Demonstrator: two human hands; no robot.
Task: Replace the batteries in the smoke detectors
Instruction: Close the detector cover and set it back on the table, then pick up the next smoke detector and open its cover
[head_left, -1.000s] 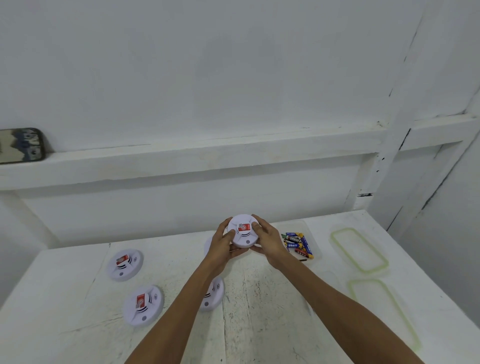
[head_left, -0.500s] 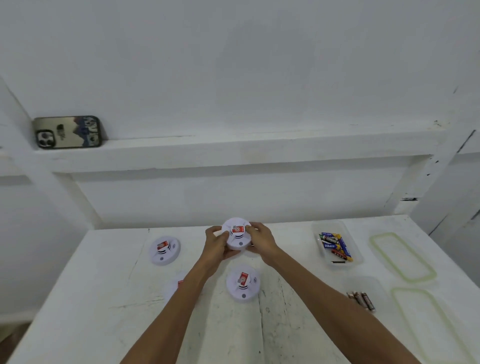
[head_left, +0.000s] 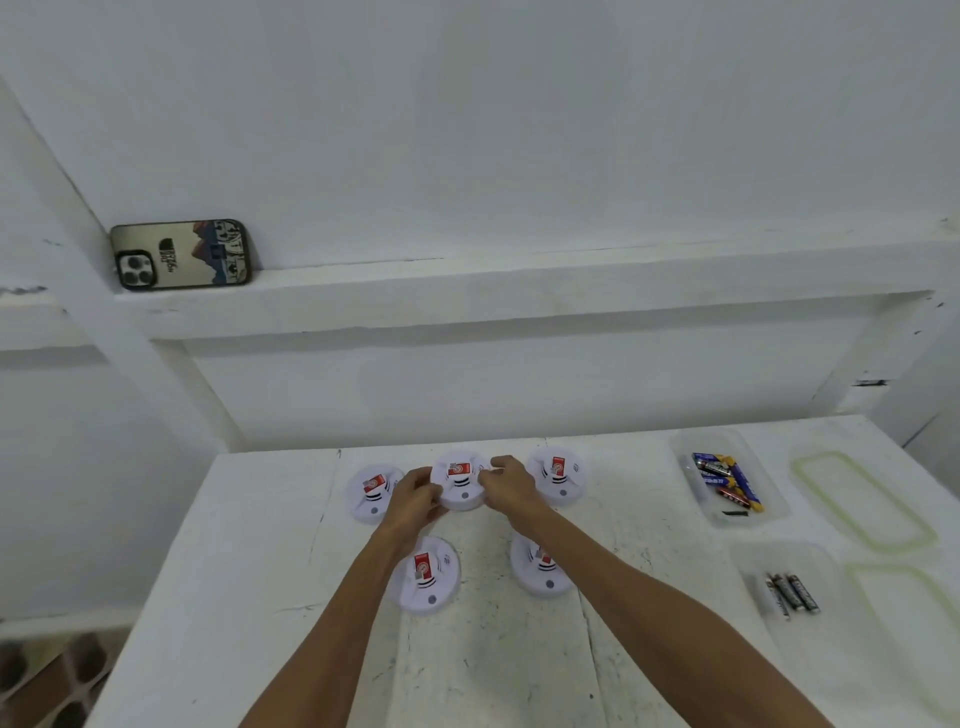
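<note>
Both hands are on the job at the back of the white table (head_left: 260, 571): the left hand (head_left: 413, 501) and the right hand (head_left: 511, 486) curl their fingers round opposite edges of the middle smoke detector (head_left: 460, 480), grasping it face-up with its red label showing. Whether it rests on the table or is lifted just off it cannot be told. Four more units lie around it: the far-left detector (head_left: 374, 493) and far-right detector (head_left: 558, 475) just beside the hands, and the near-left detector (head_left: 426, 574) and near-right detector (head_left: 540, 571) partly under the forearms. All five look closed and face-up, so nothing visible says which have been serviced. To the right, a far tub (head_left: 748, 452) holds a heap of coloured batteries (head_left: 724, 478), likely the fresh stock, and a near tub (head_left: 748, 561) holds three dark batteries (head_left: 792, 592), possibly spent cells already pulled; that is a guess. A green-edged lid (head_left: 862, 501) and a second lid (head_left: 909, 623) lie beyond the tubs, and a phone (head_left: 182, 254) leans on the ledge (head_left: 519, 291) above. Judging by this, the work looks early or at most partway: the held unit has yet to be opened, and most of the fresh batteries sit unused in their tub.
</note>
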